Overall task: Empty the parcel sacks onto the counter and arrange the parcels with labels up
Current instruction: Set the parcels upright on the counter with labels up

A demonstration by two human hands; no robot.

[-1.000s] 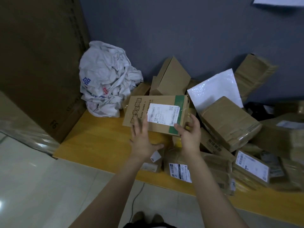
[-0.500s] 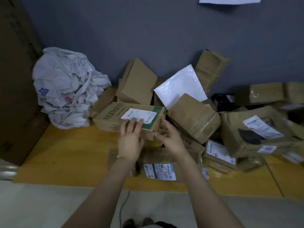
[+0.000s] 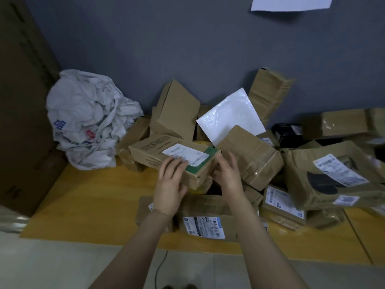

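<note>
A long brown carton (image 3: 150,150) with a green band lies on the heap of parcels, its white label (image 3: 187,154) facing up. My left hand (image 3: 170,184) holds its near end, fingers laid over the label and thumb against the front face. My right hand (image 3: 228,174) touches the carton's right end with fairly straight fingers. A crumpled white sack (image 3: 87,119) sits slack at the back left of the wooden counter (image 3: 93,195). More parcels are piled to the right, some label-up, among them a flat one (image 3: 204,225) below my hands.
A tall brown cardboard sheet (image 3: 20,101) stands at the left. A white bubble mailer (image 3: 227,115) leans against the grey wall. A torn box (image 3: 333,176) with a label lies at the right. Bare counter shows at the front left. A cable (image 3: 160,265) runs across the floor.
The carton was held up tilted toward me with both hands; it has come down flat onto the heap, label up. Both hands stayed at its near and right end.
</note>
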